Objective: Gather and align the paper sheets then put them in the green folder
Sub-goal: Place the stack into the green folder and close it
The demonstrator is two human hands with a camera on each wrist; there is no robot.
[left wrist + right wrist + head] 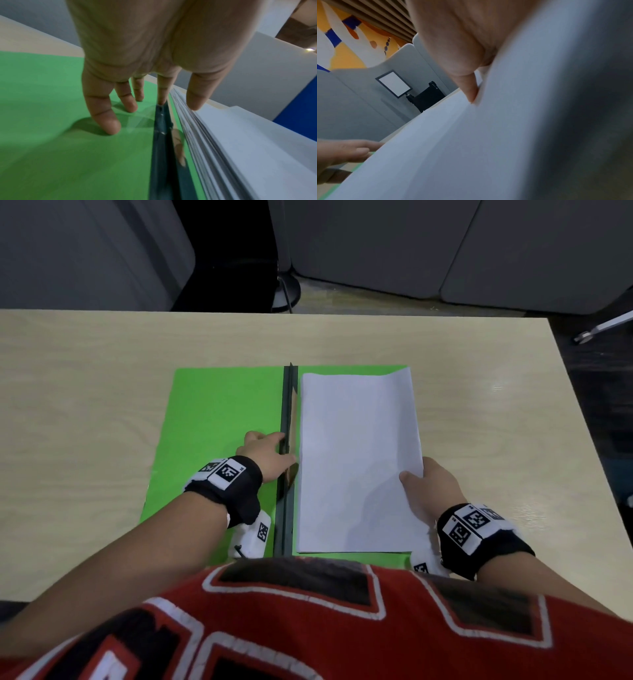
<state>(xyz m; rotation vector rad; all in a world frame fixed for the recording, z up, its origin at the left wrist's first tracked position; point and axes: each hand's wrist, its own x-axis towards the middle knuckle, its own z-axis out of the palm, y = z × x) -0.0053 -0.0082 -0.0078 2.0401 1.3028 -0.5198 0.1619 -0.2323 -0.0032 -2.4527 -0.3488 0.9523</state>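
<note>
The green folder point(219, 412) lies open on the table, its dark spine bar point(287, 405) running down the middle. A stack of white paper sheets point(356, 453) rests on the folder's right half, its left edge beside the spine. My left hand point(270, 448) lies on the left cover with straight fingers point(104, 115); one fingertip touches the spine bar point(163, 142) and the thumb hovers over the sheets' edge point(197, 135). My right hand point(419, 479) pinches the stack's right edge, thumb point(467, 86) on top of the sheets point(471, 148), which lift slightly there.
The light wooden table point(85, 405) stretches bare to the left and right of the folder. Its right edge point(582, 405) is close to my right hand. Grey partitions point(376, 244) stand beyond the far edge.
</note>
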